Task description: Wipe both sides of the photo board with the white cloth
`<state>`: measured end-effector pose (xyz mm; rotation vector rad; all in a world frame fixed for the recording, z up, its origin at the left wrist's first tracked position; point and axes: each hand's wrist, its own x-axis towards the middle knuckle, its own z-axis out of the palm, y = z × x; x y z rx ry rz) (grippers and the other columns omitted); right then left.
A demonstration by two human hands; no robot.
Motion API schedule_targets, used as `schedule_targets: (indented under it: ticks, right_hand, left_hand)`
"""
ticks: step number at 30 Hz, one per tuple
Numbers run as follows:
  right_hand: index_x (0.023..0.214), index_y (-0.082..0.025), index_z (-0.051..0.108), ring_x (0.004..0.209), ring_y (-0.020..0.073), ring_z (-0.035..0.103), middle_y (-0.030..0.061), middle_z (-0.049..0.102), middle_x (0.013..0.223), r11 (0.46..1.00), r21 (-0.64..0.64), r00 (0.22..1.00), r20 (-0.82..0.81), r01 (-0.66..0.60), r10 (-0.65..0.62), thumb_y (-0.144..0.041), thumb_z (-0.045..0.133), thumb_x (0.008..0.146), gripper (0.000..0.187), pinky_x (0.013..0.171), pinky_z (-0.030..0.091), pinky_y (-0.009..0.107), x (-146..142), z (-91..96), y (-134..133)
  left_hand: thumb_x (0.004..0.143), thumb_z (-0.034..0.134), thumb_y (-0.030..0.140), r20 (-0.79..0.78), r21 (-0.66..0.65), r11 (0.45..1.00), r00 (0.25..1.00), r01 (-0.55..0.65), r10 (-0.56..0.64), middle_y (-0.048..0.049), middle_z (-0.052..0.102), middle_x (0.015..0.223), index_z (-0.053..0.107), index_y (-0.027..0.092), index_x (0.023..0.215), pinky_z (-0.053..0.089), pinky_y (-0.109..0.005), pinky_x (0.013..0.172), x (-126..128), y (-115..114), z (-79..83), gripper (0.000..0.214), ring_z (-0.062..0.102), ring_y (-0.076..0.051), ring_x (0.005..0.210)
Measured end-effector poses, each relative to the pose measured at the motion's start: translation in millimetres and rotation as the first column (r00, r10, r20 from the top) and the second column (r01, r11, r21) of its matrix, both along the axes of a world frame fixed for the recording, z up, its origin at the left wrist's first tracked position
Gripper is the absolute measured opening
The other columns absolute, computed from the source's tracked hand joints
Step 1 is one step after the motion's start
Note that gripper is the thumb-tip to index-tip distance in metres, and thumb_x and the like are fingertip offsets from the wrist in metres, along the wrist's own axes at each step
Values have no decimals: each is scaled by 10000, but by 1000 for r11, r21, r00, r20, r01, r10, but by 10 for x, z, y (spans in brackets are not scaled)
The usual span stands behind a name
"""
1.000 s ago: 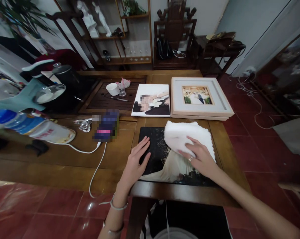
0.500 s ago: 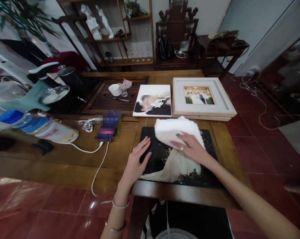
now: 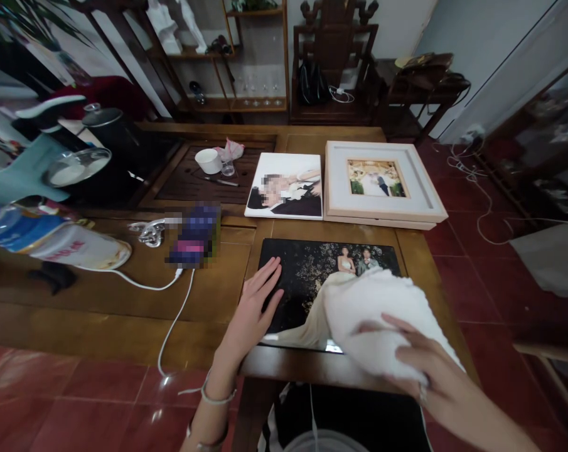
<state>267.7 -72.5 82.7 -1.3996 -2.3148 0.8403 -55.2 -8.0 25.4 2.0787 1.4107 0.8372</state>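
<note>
A dark wedding photo panel [image 3: 293, 282] lies flat on the wooden table near its front edge. My left hand [image 3: 260, 295] rests on the panel's left side, fingers stretched out and pressing lightly flat. In my right hand [image 3: 420, 351] is a white cloth [image 3: 382, 314], gripped from above and slightly blurred by motion. The cloth covers the panel's lower right part and hangs past its right and front edges. Two figures in the photo show just above the cloth.
Behind the panel lie a white photo board [image 3: 286, 186] and a framed photo [image 3: 382, 182]. To the left are a phone [image 3: 195, 235] with a white cable [image 3: 168, 339], a blue-and-white bottle [image 3: 71, 245], a white cup [image 3: 208, 161] and a black kettle [image 3: 112, 135].
My right hand has drawn the cloth from the panel's far edge toward me and to the right, uncovering the two figures. My left hand stays on the panel's left side.
</note>
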Motion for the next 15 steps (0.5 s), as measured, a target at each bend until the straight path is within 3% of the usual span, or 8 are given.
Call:
schedule_targets:
  ticks: [3,5,7,10,12,15]
  right_hand:
    - [959,-260,663,1223,281,537,74,644,1227,998,-40,996,-78,-39,36,-305,629,818,152,919,524,361,6,31,-201]
    - [902,-255,679,1174,287,578,79,635,1241,996,-89,997,-72,-3,-4,-370,630,824,148,889,535,347,8,44,-122]
    - [772,-230,677,1128,302,605,85,663,1180,992,-119,998,-46,32,-38,-441,594,841,237,873,530,353,2,47,104]
    - [606,-203,592,956,290,657,51,705,844,992,-120,997,-65,42,-50,-487,535,865,389,857,504,358,-3,37,579]
    - [602,-197,568,760,238,647,12,644,683,991,-110,991,-104,73,-84,-510,512,869,416,776,503,329,4,24,879]
    - [671,-189,597,674,201,589,-3,618,696,983,-82,979,-106,166,-174,-549,493,863,421,681,485,299,18,-7,1165]
  left_hand:
    - [947,451,214,-4,6,1000,1000,2,-2,-73,389,1493,338,299,1436,292,-486,1117,-1,1,-8,509,307,-225,1402]
    - [945,454,212,-1,11,1000,1000,7,-7,-75,392,1491,342,300,1434,293,-489,1115,-1,1,-8,509,309,-228,1402]
    - [944,456,208,4,14,1000,1000,14,-14,-78,392,1491,346,301,1432,294,-492,1113,-1,0,-4,509,310,-229,1401]
    - [943,457,207,18,14,1000,1000,20,-20,-79,392,1491,353,304,1429,295,-493,1112,-4,-4,2,506,310,-230,1402]
    - [943,458,212,32,4,1000,999,16,-16,-77,392,1491,364,305,1424,293,-492,1114,-6,-6,2,498,306,-229,1404]
    - [944,461,227,52,-16,1000,999,9,-8,-71,389,1494,378,301,1417,290,-484,1121,-7,-5,-8,486,300,-224,1407]
